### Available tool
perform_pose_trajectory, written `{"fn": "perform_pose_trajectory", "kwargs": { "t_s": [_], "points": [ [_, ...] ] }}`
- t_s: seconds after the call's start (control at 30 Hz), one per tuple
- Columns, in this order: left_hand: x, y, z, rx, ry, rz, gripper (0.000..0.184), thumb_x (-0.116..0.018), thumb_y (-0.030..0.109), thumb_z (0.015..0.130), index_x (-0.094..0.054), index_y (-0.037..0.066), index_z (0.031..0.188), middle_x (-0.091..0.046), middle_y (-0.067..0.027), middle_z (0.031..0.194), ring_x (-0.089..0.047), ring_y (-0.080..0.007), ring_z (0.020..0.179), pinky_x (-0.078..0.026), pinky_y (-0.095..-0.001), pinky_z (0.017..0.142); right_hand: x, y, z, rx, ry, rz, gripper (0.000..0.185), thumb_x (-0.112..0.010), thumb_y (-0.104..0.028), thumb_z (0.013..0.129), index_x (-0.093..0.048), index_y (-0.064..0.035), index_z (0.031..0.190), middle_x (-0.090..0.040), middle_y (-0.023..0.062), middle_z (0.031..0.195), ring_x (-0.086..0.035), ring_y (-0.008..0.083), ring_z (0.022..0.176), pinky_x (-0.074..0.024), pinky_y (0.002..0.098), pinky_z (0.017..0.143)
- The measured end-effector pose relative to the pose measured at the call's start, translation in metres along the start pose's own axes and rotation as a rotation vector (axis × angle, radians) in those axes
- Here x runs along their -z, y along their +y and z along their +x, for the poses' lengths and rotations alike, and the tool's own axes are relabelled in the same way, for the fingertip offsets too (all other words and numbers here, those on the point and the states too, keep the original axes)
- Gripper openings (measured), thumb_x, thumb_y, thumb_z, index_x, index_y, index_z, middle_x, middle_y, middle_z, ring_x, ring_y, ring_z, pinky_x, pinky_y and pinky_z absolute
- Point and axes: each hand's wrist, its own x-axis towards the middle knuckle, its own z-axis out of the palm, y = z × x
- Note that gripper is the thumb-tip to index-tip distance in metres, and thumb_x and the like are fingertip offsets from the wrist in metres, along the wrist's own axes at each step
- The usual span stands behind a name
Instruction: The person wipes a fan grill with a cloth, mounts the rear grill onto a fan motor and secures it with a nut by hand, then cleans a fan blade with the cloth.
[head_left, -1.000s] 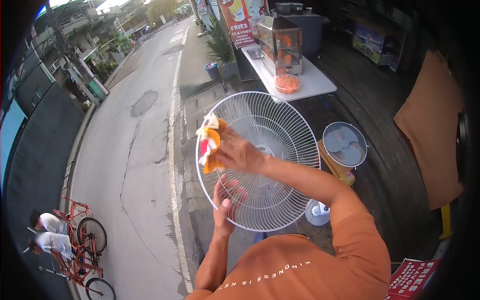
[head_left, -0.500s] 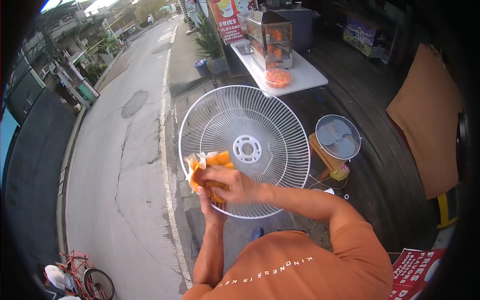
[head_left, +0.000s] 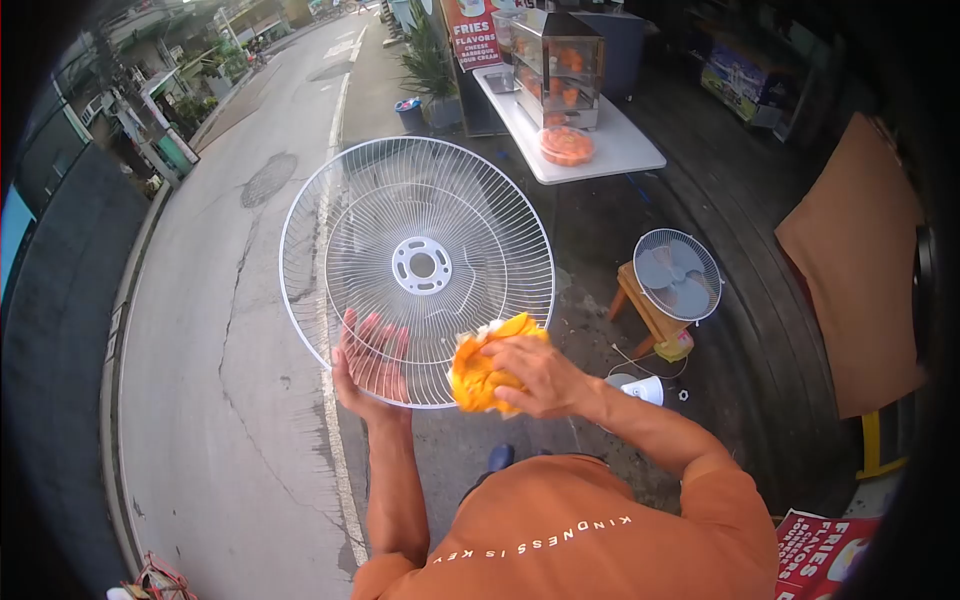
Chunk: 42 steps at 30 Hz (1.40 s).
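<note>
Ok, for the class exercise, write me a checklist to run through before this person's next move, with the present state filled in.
1. Left hand supports the fan grille: ok, it holds the lower left rim.
2. Right hand has the orange cloth: ok, bunched in its grasp.
3. Cloth presses on the wires: cannot tell; it overlaps the lower right rim, but contact is hidden.
4. Grille clear of the white table: ok, a gap shows between them.
5. Loose parts off the ground: not ok, a small white nut-like part lies there.
6. Grille free of dust: cannot tell, wires too fine.
</note>
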Motion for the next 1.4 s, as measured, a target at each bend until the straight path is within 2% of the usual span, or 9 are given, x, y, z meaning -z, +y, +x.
{"fn": "perform_pose_trajectory", "kwargs": {
  "t_s": [0.23, 0.4, 0.6, 0.7, 0.83, 0.97, 1.2, 1.33, 1.4],
  "points": [
    [-0.005, 0.017, 0.016, 0.359, 0.222, 0.013, 0.091, -0.057, 0.067, 0.092, -0.037, 0.001, 0.152, -0.047, -0.0203, 0.134, -0.05, -0.036, 0.118, -0.051, -0.052, 0.099, -0.029, -0.038, 0.029, 0.091, 0.129, -0.235, 0.034, -0.077, -0.017, 0.088, -0.064, -0.0041, 0.116, -0.073, 0.0115, 0.102, -0.072, 0.0334, 0.09, -0.0561, 0.0443, 0.08],
    [0.008, 0.012, 0.005, 0.517, -0.108, 0.441, 0.112, -0.046, 0.083, 0.093, -0.03, -0.008, 0.156, -0.052, -0.0216, 0.14, -0.063, -0.0266, 0.113, -0.051, -0.0439, 0.099, 0.026, 0.013, 0.049, 0.008, 0.288, -0.111, 0.026, -0.073, -0.021, 0.093, -0.067, -0.005, 0.112, -0.073, 0.0162, 0.092, -0.072, 0.0337, 0.08, -0.0549, 0.0418, 0.067],
    [-0.022, 0.017, 0.013, -1.17, -0.157, 1.577, 0.041, -0.055, 0.04, 0.109, -0.072, 0.002, 0.111, -0.071, -0.0143, 0.106, -0.067, -0.02, 0.094, -0.052, -0.0364, 0.084, 0.058, 0.045, 0.063, -0.283, 0.059, 0.185, 0.026, -0.067, -0.027, 0.1, -0.067, -0.0024, 0.109, -0.071, 0.0195, 0.081, -0.07, 0.0386, 0.072, -0.0535, 0.0417, 0.066],
    [-0.012, 0.01, 0.023, -0.424, -0.484, 1.441, 0.047, -0.056, 0.038, 0.108, -0.064, 0.0, 0.082, -0.061, -0.0181, 0.075, -0.057, -0.0276, 0.063, -0.045, -0.0405, 0.061, 0.064, 0.027, 0.082, -0.303, -0.124, 0.233, 0.026, -0.066, -0.025, 0.101, -0.067, -0.0001, 0.11, -0.072, 0.0181, 0.087, -0.073, 0.031, 0.077, -0.054, 0.0383, 0.07],
    [-0.011, 0.022, 0.019, -0.327, -0.319, 1.164, 0.066, -0.059, 0.041, 0.107, -0.04, 0.001, 0.058, -0.029, -0.007, 0.051, -0.025, -0.0137, 0.051, -0.023, -0.0377, 0.048, 0.076, 0.015, 0.09, -0.196, -0.114, 0.259, 0.026, -0.065, -0.025, 0.101, -0.068, -0.0013, 0.111, -0.072, 0.0193, 0.087, -0.071, 0.0349, 0.077, -0.0541, 0.0384, 0.07],
    [0.034, 0.054, 0.04, -0.185, -0.197, 0.911, 0.068, -0.06, 0.048, 0.106, -0.051, 0.005, 0.054, -0.044, 0.006, 0.051, -0.037, -0.0076, 0.047, -0.025, -0.0314, 0.046, 0.107, 0.03, 0.072, -0.359, -0.083, 0.393, 0.026, -0.062, -0.023, 0.104, -0.066, -0.0001, 0.115, -0.074, 0.0147, 0.099, -0.073, 0.0237, 0.087, -0.0541, 0.0369, 0.074],
    [0.053, 0.071, 0.042, 0.064, -0.021, 0.084, 0.059, -0.04, 0.047, 0.111, -0.055, -0.005, 0.136, -0.069, -0.0202, 0.123, -0.072, -0.0279, 0.105, -0.063, -0.043, 0.085, 0.054, 0.098, -0.005, -0.576, 0.58, 1.235, 0.035, -0.047, -0.024, 0.111, -0.06, -0.001, 0.134, -0.07, 0.0076, 0.122, -0.069, 0.0153, 0.109, -0.0569, 0.0342, 0.093],
    [0.078, 0.014, 0.04, 0.084, 0.183, -0.132, 0.056, -0.038, 0.047, 0.111, -0.055, 0.002, 0.14, -0.068, -0.0179, 0.126, -0.071, -0.0304, 0.109, -0.064, -0.0467, 0.09, -0.01, 0.084, -0.027, -0.695, 0.749, 1.463, 0.042, -0.042, -0.033, 0.111, -0.056, -0.0066, 0.14, -0.067, 0.0069, 0.126, -0.069, 0.0194, 0.114, -0.0567, 0.0372, 0.099],
    [0.129, -0.045, 0.044, 0.091, -0.486, -0.546, 0.054, -0.036, 0.05, 0.111, -0.06, 0.004, 0.126, -0.069, -0.0151, 0.118, -0.071, -0.0274, 0.099, -0.063, -0.0429, 0.083, -0.046, 0.07, -0.026, -0.68, 0.832, 1.479, 0.043, -0.042, -0.034, 0.11, -0.052, -0.01, 0.143, -0.066, 0.0054, 0.127, -0.068, 0.0197, 0.113, -0.0569, 0.0383, 0.097]
  ]
}}
